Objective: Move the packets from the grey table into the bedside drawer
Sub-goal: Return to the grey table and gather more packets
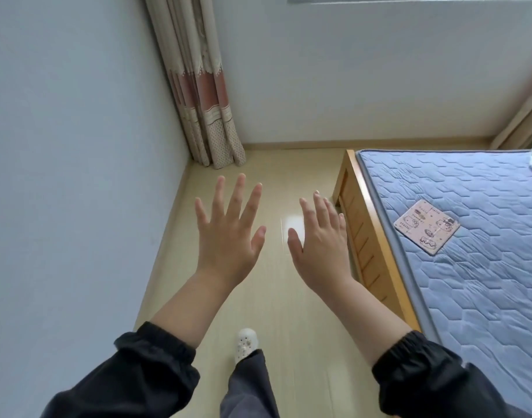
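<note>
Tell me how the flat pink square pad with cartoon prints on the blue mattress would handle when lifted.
The pink square pad looks thin with straight edges, so it is probably light and fairly stiff. It lies flat on the blue quilted mattress, so it should not roll; lifting it likely means prying up an edge first.
</note>
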{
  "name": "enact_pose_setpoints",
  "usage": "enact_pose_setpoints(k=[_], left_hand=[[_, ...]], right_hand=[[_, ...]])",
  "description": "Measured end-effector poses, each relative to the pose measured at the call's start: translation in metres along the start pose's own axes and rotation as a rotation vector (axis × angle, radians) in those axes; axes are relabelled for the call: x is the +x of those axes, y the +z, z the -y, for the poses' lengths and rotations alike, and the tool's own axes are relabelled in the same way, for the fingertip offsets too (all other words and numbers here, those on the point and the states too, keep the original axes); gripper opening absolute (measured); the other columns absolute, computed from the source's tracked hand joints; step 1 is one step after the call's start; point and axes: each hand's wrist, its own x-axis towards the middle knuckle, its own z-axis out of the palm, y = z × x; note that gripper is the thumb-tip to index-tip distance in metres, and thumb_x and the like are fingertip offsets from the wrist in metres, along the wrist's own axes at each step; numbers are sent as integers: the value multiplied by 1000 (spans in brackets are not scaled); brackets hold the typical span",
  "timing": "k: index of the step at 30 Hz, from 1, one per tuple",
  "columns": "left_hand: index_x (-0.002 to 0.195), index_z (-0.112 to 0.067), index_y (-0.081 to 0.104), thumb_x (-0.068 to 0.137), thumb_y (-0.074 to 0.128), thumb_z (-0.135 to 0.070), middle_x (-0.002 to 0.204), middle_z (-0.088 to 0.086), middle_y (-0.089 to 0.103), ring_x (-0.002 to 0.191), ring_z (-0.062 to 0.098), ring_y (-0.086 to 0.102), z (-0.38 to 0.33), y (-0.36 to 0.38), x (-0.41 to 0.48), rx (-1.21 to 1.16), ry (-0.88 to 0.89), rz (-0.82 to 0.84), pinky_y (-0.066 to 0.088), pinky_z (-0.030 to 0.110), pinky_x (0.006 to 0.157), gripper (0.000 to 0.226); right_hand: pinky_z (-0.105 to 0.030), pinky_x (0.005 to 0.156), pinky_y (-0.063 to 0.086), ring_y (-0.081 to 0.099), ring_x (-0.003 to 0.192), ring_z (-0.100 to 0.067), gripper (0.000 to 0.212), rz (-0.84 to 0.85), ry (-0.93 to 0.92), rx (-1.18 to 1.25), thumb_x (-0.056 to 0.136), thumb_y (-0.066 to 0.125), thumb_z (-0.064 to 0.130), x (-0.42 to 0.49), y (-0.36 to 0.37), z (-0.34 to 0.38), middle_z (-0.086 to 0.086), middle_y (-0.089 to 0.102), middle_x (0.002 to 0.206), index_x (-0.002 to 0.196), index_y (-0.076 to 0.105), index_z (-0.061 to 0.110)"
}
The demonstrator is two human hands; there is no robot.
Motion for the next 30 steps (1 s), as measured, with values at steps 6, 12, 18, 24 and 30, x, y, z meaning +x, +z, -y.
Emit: enact_pose_setpoints(k=[6, 12, 18, 24, 30], left_hand=[[151, -23, 18, 90, 33, -47, 159, 8, 19, 145, 36, 12, 87, 70, 173, -83, 63, 8, 17, 70, 105, 67], [152, -23, 13, 90, 37, -44, 160, 8, 15, 146, 38, 11, 118, 111, 329, -184, 99, 5, 16, 70, 105, 70], [151, -23, 17, 90, 36, -44, 159, 8, 15, 145, 38, 12, 112, 179, 479, -196, 204, -10, 17, 71, 104, 68], [150, -23, 19, 90, 34, -46, 159, 8, 17, 145, 36, 12, 89, 250, 662, -160, 316, -11, 18, 71, 104, 66], [151, -25, 19, 90, 34, -46, 160, 7, 18, 146, 34, 12, 66, 299, 820, -184, 370, 29, 16, 68, 106, 66]], right_hand=[[-42, 117, 1, 6, 147, -23, 58, -3, 101, -39, 98, 39, 37, 185, 55, 20, -8, 14, 159, 150, 23, 17], [-49, 118, 11, 13, 146, -25, 58, -117, 191, -67, 94, 33, 39, 342, 63, -2, -9, 20, 157, 147, 30, 16], [-53, 115, 18, 19, 143, -28, 61, -214, 226, -127, 90, 29, 40, 478, 79, -71, -12, 26, 154, 144, 35, 13], [-49, 115, 11, 17, 144, -27, 63, -245, 312, -69, 89, 26, 41, 640, 107, -158, -11, 23, 156, 145, 34, 13], [-50, 115, 11, 16, 144, -26, 64, -250, 375, -84, 89, 26, 42, 782, 110, -227, -10, 22, 156, 145, 34, 14]])
